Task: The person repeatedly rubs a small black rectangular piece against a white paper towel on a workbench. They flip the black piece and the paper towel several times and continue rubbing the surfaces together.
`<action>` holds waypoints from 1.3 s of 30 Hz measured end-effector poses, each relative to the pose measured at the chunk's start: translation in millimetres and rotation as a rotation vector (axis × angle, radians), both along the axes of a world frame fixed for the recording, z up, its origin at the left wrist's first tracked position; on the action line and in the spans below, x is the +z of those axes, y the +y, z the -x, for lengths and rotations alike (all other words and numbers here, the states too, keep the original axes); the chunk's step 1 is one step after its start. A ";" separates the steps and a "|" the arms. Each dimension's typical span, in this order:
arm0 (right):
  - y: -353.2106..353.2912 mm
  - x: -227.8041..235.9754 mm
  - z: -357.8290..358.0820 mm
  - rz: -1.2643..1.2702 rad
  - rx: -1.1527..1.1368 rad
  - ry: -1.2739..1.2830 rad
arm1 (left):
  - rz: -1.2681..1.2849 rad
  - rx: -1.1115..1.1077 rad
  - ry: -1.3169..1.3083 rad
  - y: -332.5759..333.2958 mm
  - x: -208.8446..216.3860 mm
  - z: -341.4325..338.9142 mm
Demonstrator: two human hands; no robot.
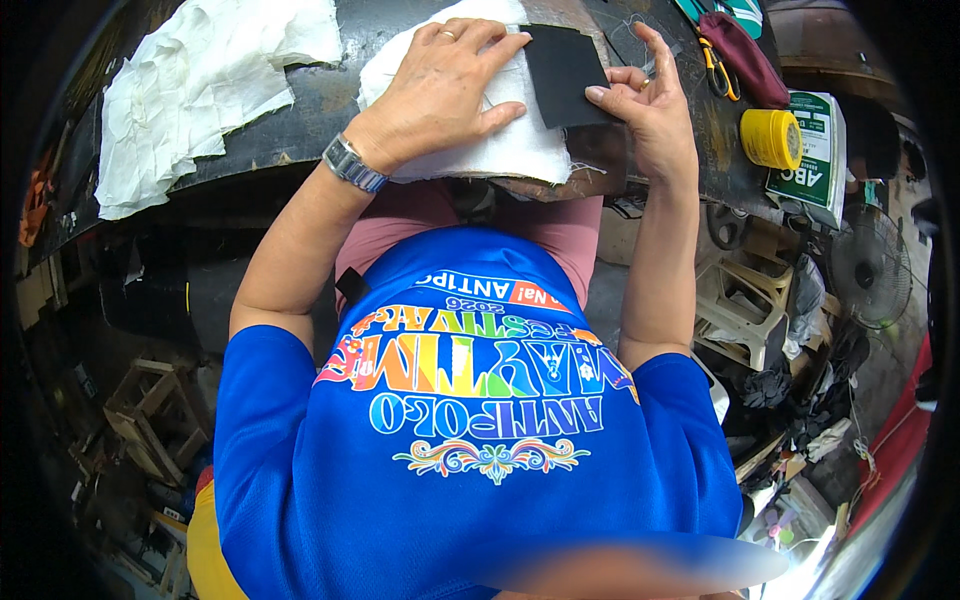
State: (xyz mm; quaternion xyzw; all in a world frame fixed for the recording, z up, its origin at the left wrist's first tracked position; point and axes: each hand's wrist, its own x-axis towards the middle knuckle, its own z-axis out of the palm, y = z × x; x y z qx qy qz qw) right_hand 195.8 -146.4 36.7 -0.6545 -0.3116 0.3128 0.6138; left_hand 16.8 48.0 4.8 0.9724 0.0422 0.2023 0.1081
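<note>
Head view, starting from the left: what lies there?

On the dark table (325, 110), a crumpled white cloth (200, 100) spreads out, its lower corner reaching near the table's edge.

And next to the right?

The left hand (440, 90), with a metal watch (355, 165) on its wrist. It rests on a second white cloth, the one in front of the person (520, 155).

Is it gripping anything?

No, its fingers are spread and the palm faces down, nothing clasped. One fingertip sits at the upper left corner of the black square (565, 80).

Where is that square?

Between the two hands, over the right part of the second cloth. I can't tell whether it lies flat or is slightly raised.

What about the right hand (655, 115)?

It pinches the square near its lower right corner, thumb on top, while one finger sticks up.

Anything beyond that?

Orange-handled scissors (714, 70) lie just beside a maroon pouch (745, 60). Closer to the person come a yellow tub (765, 140) and, partly behind it, a green and white pack (812, 165). Below the table stands a beige plastic stool (738, 312); farthest right is a fan (870, 265).
</note>
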 end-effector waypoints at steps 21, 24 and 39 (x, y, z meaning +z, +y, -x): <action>3.0 -5.7 9.7 0.020 -0.096 -0.187 | 0.080 -0.022 -0.031 -0.2 2.1 -0.7; 9.2 -2.6 9.3 -0.002 -0.104 -0.105 | 0.167 -0.025 -0.047 -1.0 6.1 -1.3; 25.9 16.1 -18.4 -0.314 -0.111 0.148 | 0.243 -0.020 -0.043 -3.0 9.6 3.1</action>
